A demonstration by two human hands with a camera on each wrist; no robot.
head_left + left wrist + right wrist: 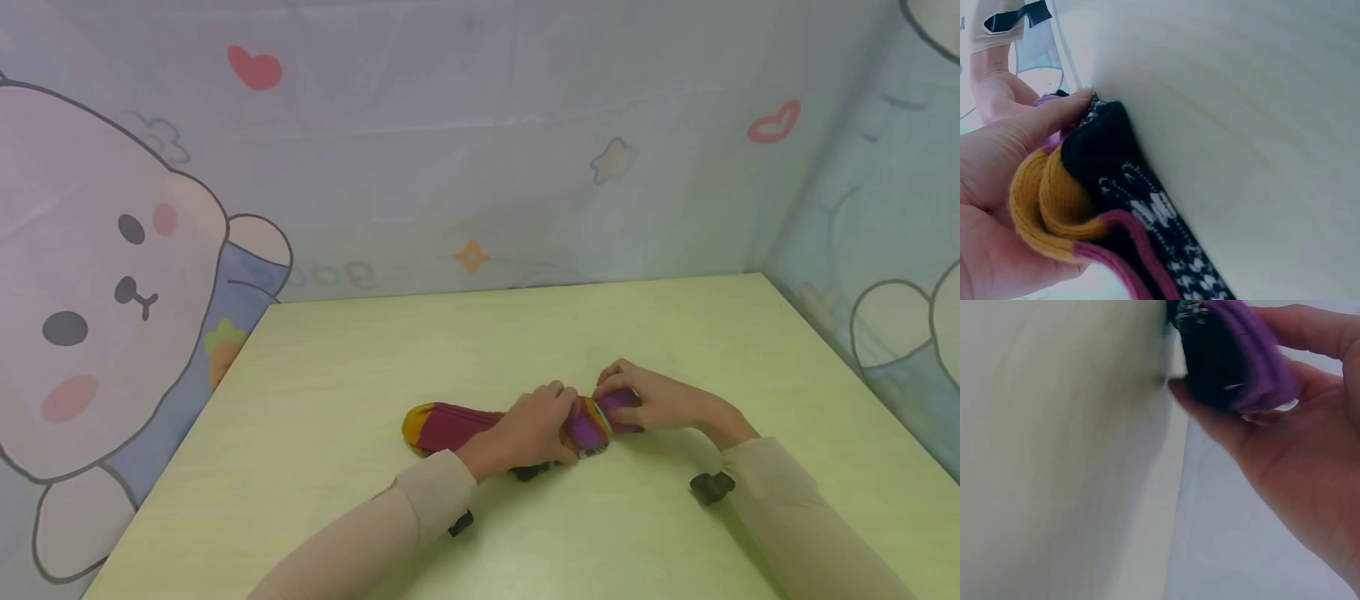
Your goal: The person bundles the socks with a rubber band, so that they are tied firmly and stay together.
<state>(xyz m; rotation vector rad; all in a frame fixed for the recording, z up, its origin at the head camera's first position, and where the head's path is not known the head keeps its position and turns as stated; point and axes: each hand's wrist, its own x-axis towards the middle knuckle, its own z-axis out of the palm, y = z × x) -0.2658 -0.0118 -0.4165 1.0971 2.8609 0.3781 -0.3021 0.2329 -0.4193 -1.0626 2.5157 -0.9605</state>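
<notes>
A pair of knitted socks (457, 427) lies on the table, maroon along the foot with a mustard toe. In the left wrist view their black underside with a white pattern shows, beside a mustard fold (1029, 200) that looks doubled. My left hand (528, 427) grips the socks around the middle, its thumb along the black side. At the opposite end, my right hand (660, 400) pinches the purple cuff (1266, 362) between thumb and fingers. The left hand covers part of the socks' middle in the head view.
The pale yellow-green table (337, 350) extends around the socks on every side. Behind it hangs a printed cloth backdrop (420, 167) with a cartoon bear at the left. A dark wrist device (711, 488) is under the right sleeve.
</notes>
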